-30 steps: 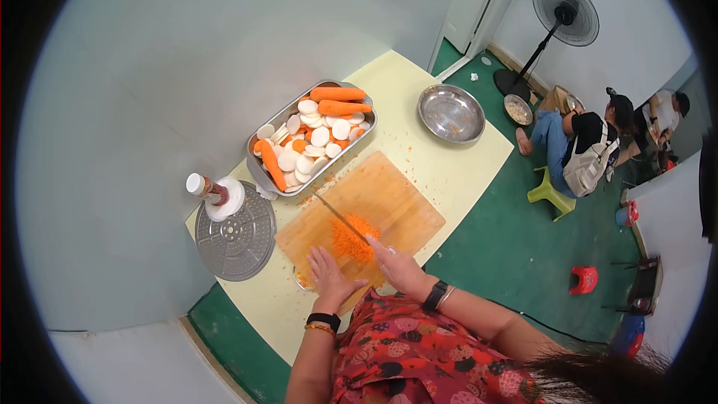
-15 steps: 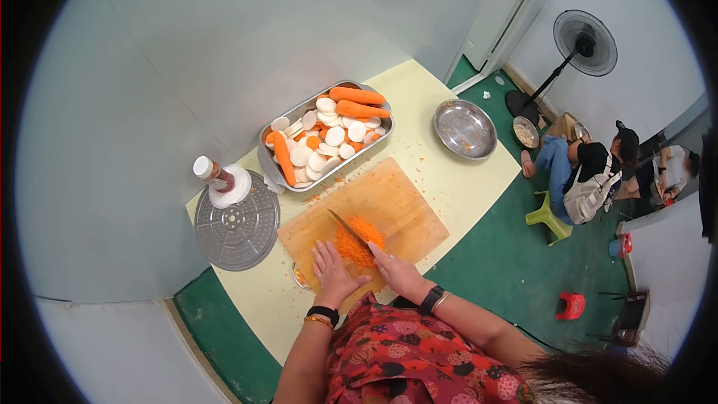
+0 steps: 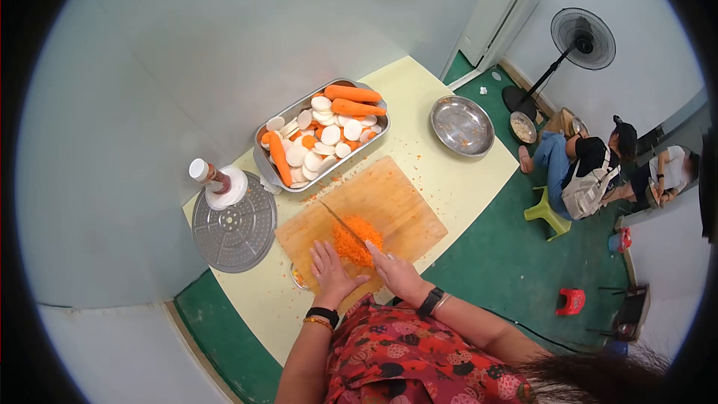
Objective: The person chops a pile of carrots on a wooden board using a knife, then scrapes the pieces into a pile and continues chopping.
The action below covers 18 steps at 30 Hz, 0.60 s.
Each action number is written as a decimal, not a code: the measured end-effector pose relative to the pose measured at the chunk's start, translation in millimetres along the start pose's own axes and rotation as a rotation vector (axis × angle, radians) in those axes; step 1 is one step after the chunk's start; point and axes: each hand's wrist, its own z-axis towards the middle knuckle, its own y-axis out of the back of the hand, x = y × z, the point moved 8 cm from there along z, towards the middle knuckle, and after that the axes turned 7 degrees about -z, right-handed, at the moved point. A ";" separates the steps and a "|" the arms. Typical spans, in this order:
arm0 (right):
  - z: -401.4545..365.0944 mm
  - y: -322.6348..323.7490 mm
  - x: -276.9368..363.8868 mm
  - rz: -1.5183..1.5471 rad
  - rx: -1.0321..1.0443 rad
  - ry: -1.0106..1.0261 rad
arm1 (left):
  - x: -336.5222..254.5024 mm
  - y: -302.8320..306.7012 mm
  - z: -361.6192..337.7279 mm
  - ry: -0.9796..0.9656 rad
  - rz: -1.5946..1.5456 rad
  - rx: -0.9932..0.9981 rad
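Note:
My right hand (image 3: 396, 272) grips the handle of a knife (image 3: 342, 222), whose blade points up and left across a heap of finely chopped carrot (image 3: 357, 240). The heap lies on a wooden cutting board (image 3: 407, 213). My left hand (image 3: 332, 272) rests with fingers spread on the board's lower left part, beside the heap, holding nothing. Above the board, a metal tray (image 3: 259, 158) holds white slices (image 3: 330, 135) and several carrots (image 3: 359, 108).
A metal bowl (image 3: 463, 126) sits at the table's right. At left are a perforated grey disc (image 3: 234, 236) and a white-capped bottle (image 3: 209, 174). Beyond the table are a fan (image 3: 583, 39), a green stool (image 3: 548, 213), a red stool (image 3: 571, 301) and two people.
The knife's tip has swung a little up and left over the carrot heap. My left hand stays in place. The far person at the right has shifted their arms.

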 end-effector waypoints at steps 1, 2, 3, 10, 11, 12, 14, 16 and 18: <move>1.2 -4.5 -4.9 -0.004 0.025 -0.033 | 0.5 -0.1 0.3 0.000 0.005 -0.003; 2.9 -10.5 -11.8 -0.007 0.049 -0.068 | 0.7 -1.0 0.5 0.001 0.012 -0.006; 4.4 -10.3 -13.3 -0.010 0.074 -0.103 | 0.0 -0.7 0.2 0.001 0.019 -0.007; -0.3 -0.1 -12.5 0.048 0.086 -0.108 | 0.6 -2.4 0.9 0.014 0.020 0.008; 0.9 -8.1 -18.6 0.033 0.075 -0.109 | 0.1 -2.3 0.9 0.017 0.021 0.008; 3.1 -7.9 -18.3 0.020 0.063 -0.110 | -0.8 -0.7 0.9 0.018 0.024 0.009; 4.0 -6.7 -18.3 0.041 0.062 -0.112 | -3.1 2.2 0.2 0.024 0.027 0.001; 2.3 -0.8 -13.5 0.060 0.058 -0.109 | -2.4 1.7 -0.8 0.032 0.025 0.002; 0.2 5.0 -10.0 0.074 0.043 -0.100 | -1.6 0.2 0.3 0.033 0.016 0.009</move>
